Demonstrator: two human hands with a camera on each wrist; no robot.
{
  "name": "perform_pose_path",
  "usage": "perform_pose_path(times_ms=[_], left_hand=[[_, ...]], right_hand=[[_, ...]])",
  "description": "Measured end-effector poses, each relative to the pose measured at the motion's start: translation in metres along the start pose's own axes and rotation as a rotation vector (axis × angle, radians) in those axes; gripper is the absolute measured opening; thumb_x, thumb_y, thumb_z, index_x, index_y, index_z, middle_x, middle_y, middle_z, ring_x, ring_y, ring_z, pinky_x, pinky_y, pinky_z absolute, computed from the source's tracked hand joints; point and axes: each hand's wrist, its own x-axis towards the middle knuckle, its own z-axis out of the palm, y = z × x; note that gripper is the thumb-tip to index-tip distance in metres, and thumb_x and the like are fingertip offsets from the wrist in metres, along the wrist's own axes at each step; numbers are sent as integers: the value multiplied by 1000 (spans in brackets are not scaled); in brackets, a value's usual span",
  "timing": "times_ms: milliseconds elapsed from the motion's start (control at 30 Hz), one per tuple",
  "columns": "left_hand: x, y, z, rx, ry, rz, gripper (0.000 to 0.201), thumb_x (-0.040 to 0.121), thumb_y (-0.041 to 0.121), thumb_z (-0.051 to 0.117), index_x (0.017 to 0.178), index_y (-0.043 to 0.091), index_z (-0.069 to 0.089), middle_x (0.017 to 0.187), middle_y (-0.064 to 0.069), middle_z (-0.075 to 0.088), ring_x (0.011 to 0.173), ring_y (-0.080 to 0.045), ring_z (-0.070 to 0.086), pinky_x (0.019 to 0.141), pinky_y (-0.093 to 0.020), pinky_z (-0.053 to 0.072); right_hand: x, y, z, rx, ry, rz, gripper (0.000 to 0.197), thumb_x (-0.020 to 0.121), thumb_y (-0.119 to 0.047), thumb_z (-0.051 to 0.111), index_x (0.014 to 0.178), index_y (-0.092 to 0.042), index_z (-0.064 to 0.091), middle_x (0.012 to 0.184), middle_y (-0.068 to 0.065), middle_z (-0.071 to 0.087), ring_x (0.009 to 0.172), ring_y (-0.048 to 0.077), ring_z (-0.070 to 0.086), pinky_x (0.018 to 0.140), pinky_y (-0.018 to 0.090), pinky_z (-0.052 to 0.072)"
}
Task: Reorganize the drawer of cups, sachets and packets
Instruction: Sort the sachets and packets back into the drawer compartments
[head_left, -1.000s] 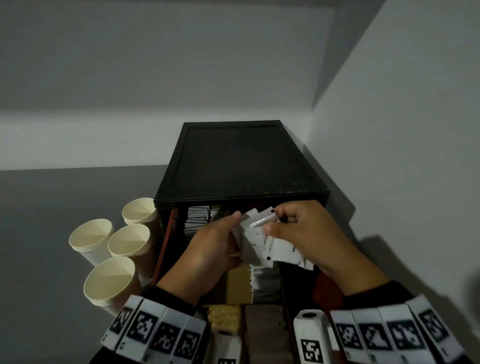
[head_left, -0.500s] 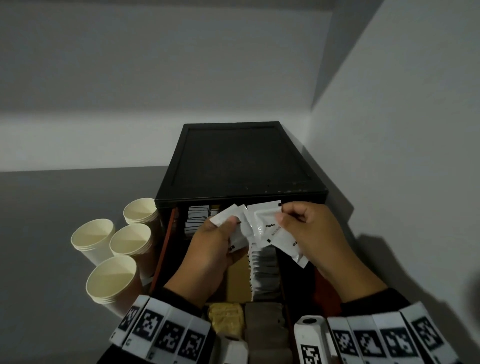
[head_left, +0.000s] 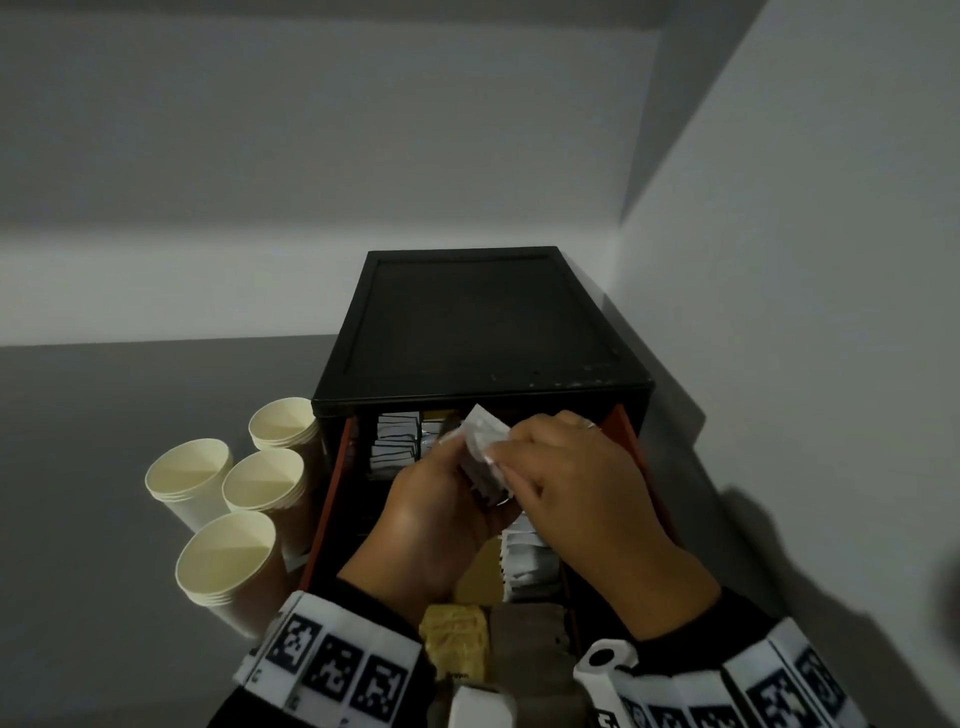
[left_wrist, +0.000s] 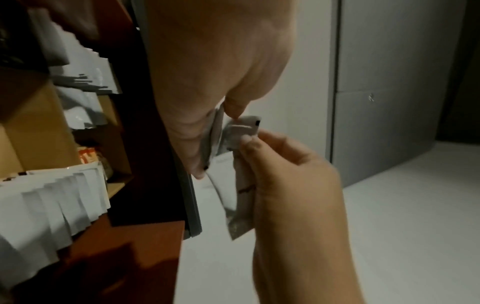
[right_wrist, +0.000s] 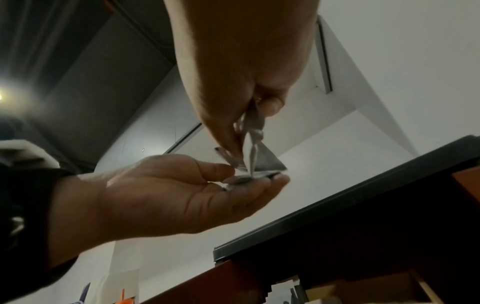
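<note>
A: hands?
B: both up over the open drawer, mid-frame in the head view. left hand holds a small bunch of white sachets, thumb curled against fingers around them. right hand pinches the same bunch from the right side, thumb and fingertips on the packet edges

A: wrist cams agree?
B: yes. left wrist view: right hand lower centre, pinching a crumpled sachet, left hand coming down from the top edge with more sachets between thumb and fingers. right wrist view: left hand palm-up at centre left with sachets lying on its fingertips, right hand from the top of frame gripping them from above

A: drawer contents?
B: pulled out of a black cabinet in frame centre. row of white sachets standing on edge at the back left, another white row under the right hand, yellowish packets and grey ones at the bottom edge. exact compartments hard to tell, dim

A: cups?
B: four stacks of cream paper cups left of the drawer on the grey surface, upright, close together, touching or nearly so

A: anything else?
B: marker bands on both wrists, bottom of frame
</note>
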Motion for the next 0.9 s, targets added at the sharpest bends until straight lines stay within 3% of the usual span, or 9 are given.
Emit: perform_pose_path(times_ms=[133, 267, 367, 433, 533, 600, 700, 833, 900], left_hand=[[2, 11, -12, -14, -35, -66, 32, 98, 24, 37, 98, 3, 61, 75, -13, 70, 71, -24, 62, 70, -37, 48], [0, 15, -16, 59, -115, -114, 36, 95, 33, 40, 97, 8, 65, 79, -9, 71, 67, -18, 65, 61, -30, 52], [-1, 11, -19, 108, -160, -63, 38, 77, 19, 59, 112, 5, 61, 87, -11, 67, 71, -18, 65, 55, -25, 52], [0, 9, -21, 110, -142, -33, 43, 70, 10, 62, 112, 9, 59, 91, -11, 66, 78, -20, 65, 53, -23, 54], [0, 9, -22, 73, -67, 15, 29, 80, 1, 59, 107, 12, 57, 92, -12, 66, 79, -24, 64, 46, -23, 52], [0, 9, -23, 91, -29, 50, 24, 87, 1, 56, 106, 15, 56, 92, -11, 65, 78, -24, 64, 47, -24, 52], [-1, 8, -20, 111, -33, 94, 26, 88, 0, 54, 108, 17, 56, 94, -11, 64, 76, -22, 64, 50, -26, 54], [0, 5, -16, 70, -48, 109, 26, 90, 3, 49, 116, 7, 55, 104, -19, 63, 86, -27, 64, 75, -38, 54], [-1, 5, -14, 26, -65, 79, 31, 92, 7, 47, 121, -2, 54, 98, -18, 65, 81, -25, 67, 70, -34, 58]], right_hand=[[-5, 7, -7, 98, 24, -146, 27, 75, -16, 48, 74, -19, 75, 82, -9, 72, 69, 15, 58, 49, 20, 48], [-3, 17, -4, 199, -32, -95, 29, 74, -18, 47, 72, -17, 76, 83, -6, 74, 74, 6, 47, 53, 16, 45], [-4, 21, 2, 267, -87, -51, 24, 78, -12, 53, 80, -12, 76, 93, -3, 73, 90, 8, 51, 67, 5, 43], [-4, 23, 1, 435, -76, 136, 23, 84, -1, 59, 92, -15, 75, 110, -12, 65, 101, -6, 52, 81, -2, 37], [-7, 26, -4, 609, -26, 392, 33, 86, -4, 62, 90, -37, 64, 95, -18, 63, 80, -15, 58, 67, 2, 44], [-5, 27, -6, 591, 3, 473, 33, 87, -8, 62, 84, -40, 60, 82, -16, 62, 75, -15, 57, 63, 1, 42], [-4, 28, -5, 551, -43, 533, 28, 89, -11, 60, 79, -37, 60, 78, -14, 62, 72, -15, 56, 60, 1, 40], [-7, 20, 4, 642, -234, 639, 12, 91, -23, 59, 81, -22, 66, 73, -9, 63, 61, -3, 56, 55, 11, 40], [-9, 14, 9, 693, -300, 675, 19, 88, -32, 62, 73, -20, 64, 64, -9, 59, 54, -3, 53, 53, 15, 40]])
